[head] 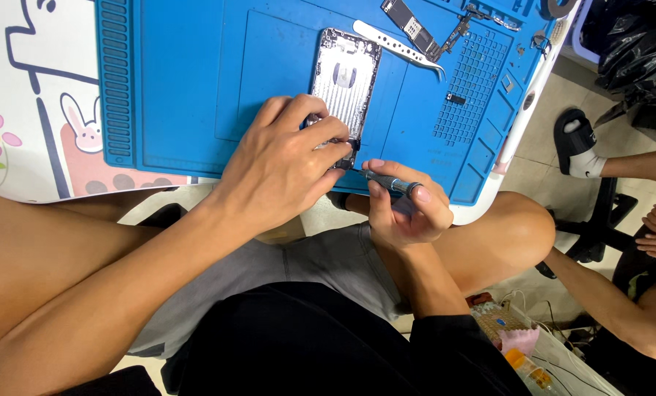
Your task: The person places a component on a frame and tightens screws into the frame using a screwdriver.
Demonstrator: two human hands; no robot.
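1. Your left hand (280, 172) is curled over the near end of the opened phone housing (344, 84), fingers pressed down on its lower edge and pinning it to the blue work mat (181, 88).
2. Your right hand (405, 209) is closed around a small precision screwdriver (387, 182), thumb and fingers pinching the grip, tip pointed at the housing's bottom corner just beside your left fingers.
3. The housing lies flat on the mat, its silver inside facing up, long axis running away from you.
4. The mat's shallow compartments along the far and right edges hold small loose parts; which parts I cannot tell.
5. White tweezers (400, 45) and a circuit board (410, 26) lie on the mat just beyond the housing.
6. Another person's forearm (607, 293) rests well apart at the right.
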